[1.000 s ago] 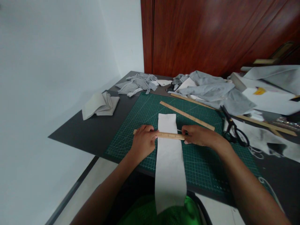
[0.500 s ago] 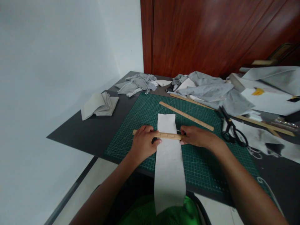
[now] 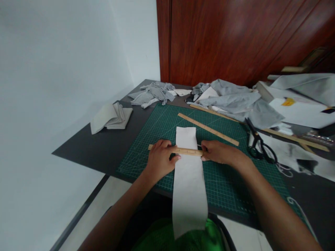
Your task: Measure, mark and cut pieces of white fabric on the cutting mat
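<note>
A long strip of white fabric (image 3: pixel 190 184) lies on the green cutting mat (image 3: pixel 227 177), its near end hanging over the table edge toward my lap. Across the strip rests a wooden ruler (image 3: pixel 188 151). My left hand (image 3: pixel 161 157) is closed over the ruler's left part, thumb at the fabric's left edge. At the right edge of the strip, my right hand (image 3: pixel 216 151) pinches the ruler's right end. Some of its fingers are curled out of sight, and a bit of white cord or thread shows beside them.
A second wooden ruler (image 3: pixel 208 129) lies slanted on the mat. Black scissors (image 3: pixel 259 143) rest at the right by white fabric scraps (image 3: pixel 290 153). Grey cloth (image 3: pixel 235 96) is heaped behind, near a white box (image 3: pixel 300 108). Folded fabric (image 3: pixel 112 116) sits at the left.
</note>
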The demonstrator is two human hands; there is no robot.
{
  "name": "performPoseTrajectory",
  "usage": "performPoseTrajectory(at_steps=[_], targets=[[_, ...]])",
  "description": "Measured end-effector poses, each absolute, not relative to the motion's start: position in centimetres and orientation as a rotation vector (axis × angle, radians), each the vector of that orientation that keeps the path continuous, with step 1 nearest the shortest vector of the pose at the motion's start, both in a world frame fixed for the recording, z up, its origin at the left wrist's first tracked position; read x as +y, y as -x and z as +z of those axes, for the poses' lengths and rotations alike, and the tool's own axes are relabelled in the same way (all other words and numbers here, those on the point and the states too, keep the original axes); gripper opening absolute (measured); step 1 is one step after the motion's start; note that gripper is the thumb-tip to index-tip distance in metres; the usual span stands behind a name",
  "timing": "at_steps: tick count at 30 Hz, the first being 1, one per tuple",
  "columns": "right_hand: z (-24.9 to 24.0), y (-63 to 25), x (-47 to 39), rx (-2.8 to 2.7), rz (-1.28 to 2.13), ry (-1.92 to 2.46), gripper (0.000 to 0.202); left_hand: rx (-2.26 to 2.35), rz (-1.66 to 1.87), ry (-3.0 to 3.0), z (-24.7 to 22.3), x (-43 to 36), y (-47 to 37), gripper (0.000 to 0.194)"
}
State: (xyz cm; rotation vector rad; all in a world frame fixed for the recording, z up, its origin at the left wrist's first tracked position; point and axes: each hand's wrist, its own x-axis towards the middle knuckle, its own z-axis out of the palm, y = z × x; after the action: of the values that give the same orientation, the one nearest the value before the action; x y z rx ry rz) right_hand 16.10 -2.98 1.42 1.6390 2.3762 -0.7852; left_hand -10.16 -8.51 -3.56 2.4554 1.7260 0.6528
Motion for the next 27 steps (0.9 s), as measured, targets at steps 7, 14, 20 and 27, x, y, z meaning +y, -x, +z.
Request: performPoseTrajectory(at_steps=[7,14,20,27], targets=[[1.3,-16.0,-2.9,2.374,-0.813,-1.643,0.012,1.719,0.677,-2.459,-3.7,-8.4,10.2,0.028],[1.3,-16.0,-3.0,2.421,-0.782,-1.615,0.011,1.738,0.665,-2.48,-3.7,-8.4,10.2,0.032],[2.3,-16.3,-3.3,2.439,-0.785,-1.583,0.01,1.689,0.721,-2.495,-3.8,-8.5,10.1,0.043],[3.5,-15.0,-5.0,2.239,-0.786,-1.589,0.012,1.325,0.946,-2.715,-3.2,-9.6,9.8,0.055]])
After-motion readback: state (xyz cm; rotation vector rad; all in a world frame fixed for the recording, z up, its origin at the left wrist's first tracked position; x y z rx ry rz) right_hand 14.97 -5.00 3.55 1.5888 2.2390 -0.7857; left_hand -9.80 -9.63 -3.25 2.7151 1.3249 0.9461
